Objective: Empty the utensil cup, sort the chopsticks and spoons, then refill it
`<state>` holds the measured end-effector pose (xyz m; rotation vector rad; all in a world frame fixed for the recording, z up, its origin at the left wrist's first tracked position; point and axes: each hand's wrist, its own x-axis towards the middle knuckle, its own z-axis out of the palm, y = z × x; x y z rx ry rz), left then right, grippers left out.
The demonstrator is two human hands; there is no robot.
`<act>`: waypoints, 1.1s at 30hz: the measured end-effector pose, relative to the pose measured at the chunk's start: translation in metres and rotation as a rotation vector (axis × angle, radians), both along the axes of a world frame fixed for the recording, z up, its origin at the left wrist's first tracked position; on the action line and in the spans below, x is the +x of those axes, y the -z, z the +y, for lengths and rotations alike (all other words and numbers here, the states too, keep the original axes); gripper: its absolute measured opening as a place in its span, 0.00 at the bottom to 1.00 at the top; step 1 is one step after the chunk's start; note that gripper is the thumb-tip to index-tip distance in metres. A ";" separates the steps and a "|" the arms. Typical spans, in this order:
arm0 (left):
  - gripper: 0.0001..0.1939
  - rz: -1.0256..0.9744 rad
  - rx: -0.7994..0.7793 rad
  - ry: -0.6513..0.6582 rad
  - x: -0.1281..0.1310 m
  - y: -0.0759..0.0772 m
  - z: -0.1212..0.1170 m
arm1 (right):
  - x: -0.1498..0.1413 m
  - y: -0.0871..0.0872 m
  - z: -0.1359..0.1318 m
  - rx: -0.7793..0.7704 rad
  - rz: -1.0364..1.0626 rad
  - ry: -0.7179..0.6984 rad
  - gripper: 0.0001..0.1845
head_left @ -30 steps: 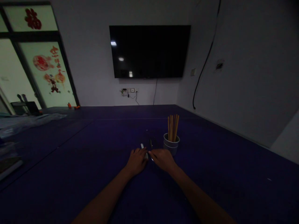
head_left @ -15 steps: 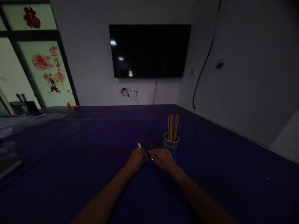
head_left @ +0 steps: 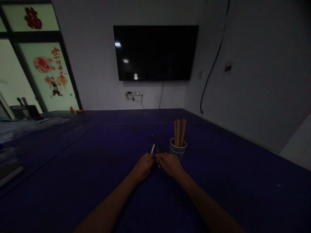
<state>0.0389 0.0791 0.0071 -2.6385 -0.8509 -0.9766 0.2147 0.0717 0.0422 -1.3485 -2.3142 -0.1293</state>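
Note:
My left hand (head_left: 143,166) is closed around a slim white utensil handle (head_left: 152,149) that sticks up past the fingers; its other end is hidden. Close beside it, my right hand (head_left: 170,164) pinches a thin, dark utensil with a shiny edge (head_left: 157,149). The dim light hides what kind each utensil is. Both hands nearly touch above the dark blue tabletop (head_left: 155,197). Just behind my right hand stands a grey cup (head_left: 178,150) with a pale rim, holding several upright wooden chopsticks (head_left: 179,132).
Clear plastic wrapping (head_left: 36,124) and a flat, pale-edged object (head_left: 11,174) lie at the left. Small orange items (head_left: 75,110) sit by the window at the table's far edge. A television (head_left: 156,53) hangs on the far wall, and a black cable (head_left: 213,66) runs down the right wall.
The white handle in my left hand has swung from leaning left to leaning right, towards the dark utensil. My left hand has turned and come slightly nearer the right hand.

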 end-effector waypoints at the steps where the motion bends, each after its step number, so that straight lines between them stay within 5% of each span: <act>1: 0.14 0.005 0.014 0.023 0.001 -0.001 -0.001 | 0.000 0.000 0.000 -0.001 0.038 -0.010 0.21; 9: 0.13 0.134 0.193 0.026 0.008 -0.006 -0.012 | 0.001 0.006 0.007 -0.120 0.631 -0.116 0.22; 15: 0.11 0.037 0.383 0.024 0.012 -0.012 -0.016 | 0.002 -0.001 0.009 -0.139 0.953 -0.186 0.20; 20: 0.14 -0.085 0.464 -0.040 0.010 -0.017 -0.023 | 0.015 -0.017 0.005 -0.034 1.166 -0.036 0.22; 25: 0.13 -0.038 0.384 -0.082 0.007 -0.016 -0.026 | 0.039 -0.031 0.008 0.274 1.302 0.235 0.25; 28: 0.13 -0.034 0.325 -0.102 0.005 -0.014 -0.024 | 0.054 -0.033 0.013 0.397 1.298 0.382 0.25; 33: 0.13 -0.076 0.266 -0.125 0.002 -0.010 -0.019 | 0.068 -0.028 0.020 0.381 1.119 0.480 0.27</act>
